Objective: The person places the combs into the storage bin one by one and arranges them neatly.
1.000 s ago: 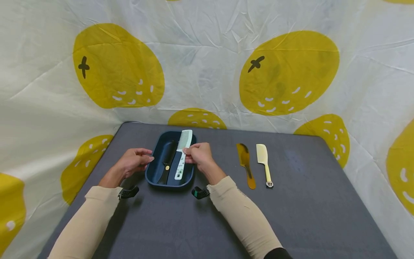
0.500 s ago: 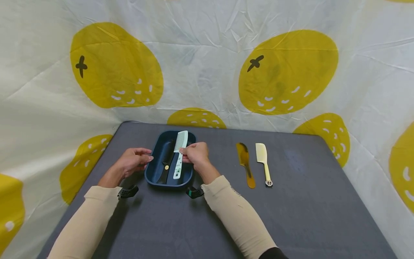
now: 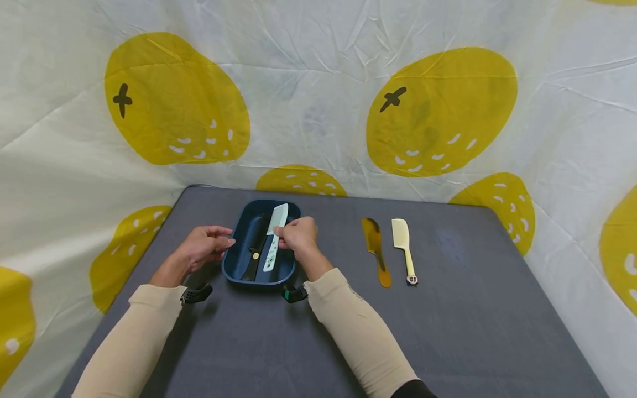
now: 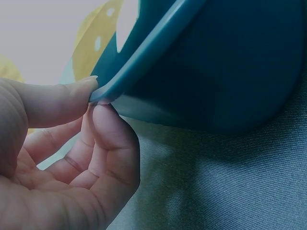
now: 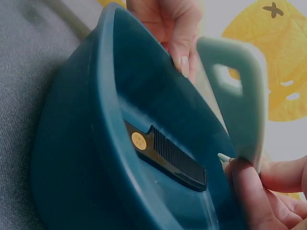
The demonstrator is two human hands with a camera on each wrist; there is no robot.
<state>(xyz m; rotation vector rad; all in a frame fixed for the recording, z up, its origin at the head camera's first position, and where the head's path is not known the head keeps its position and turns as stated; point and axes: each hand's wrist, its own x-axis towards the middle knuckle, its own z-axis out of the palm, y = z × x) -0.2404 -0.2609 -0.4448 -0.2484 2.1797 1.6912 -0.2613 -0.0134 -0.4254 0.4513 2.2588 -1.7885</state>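
A dark blue tray (image 3: 259,284) lies on the grey table in the head view. My left hand (image 3: 203,246) pinches its left rim between thumb and index finger, plain in the left wrist view on the tray wall (image 4: 230,72). Over the tray, my right hand (image 3: 301,236) pinches a pale mint comb (image 3: 271,257) by its patterned handle. In the right wrist view the mint comb (image 5: 235,91) is tilted and held above the rim, its handle end with a slot showing. A black comb (image 5: 175,160) with a gold round badge lies inside on the tray floor.
Right of the tray, an amber-brown comb (image 3: 374,239) and a cream comb (image 3: 402,236) lie side by side on the grey table (image 3: 473,309). Behind the table hangs a white cloth (image 3: 308,110) printed with yellow fruit.
My right hand has shifted slightly left with the mint comb, which now turns more edge-on over the tray. The left hand has stayed at the tray's rim.
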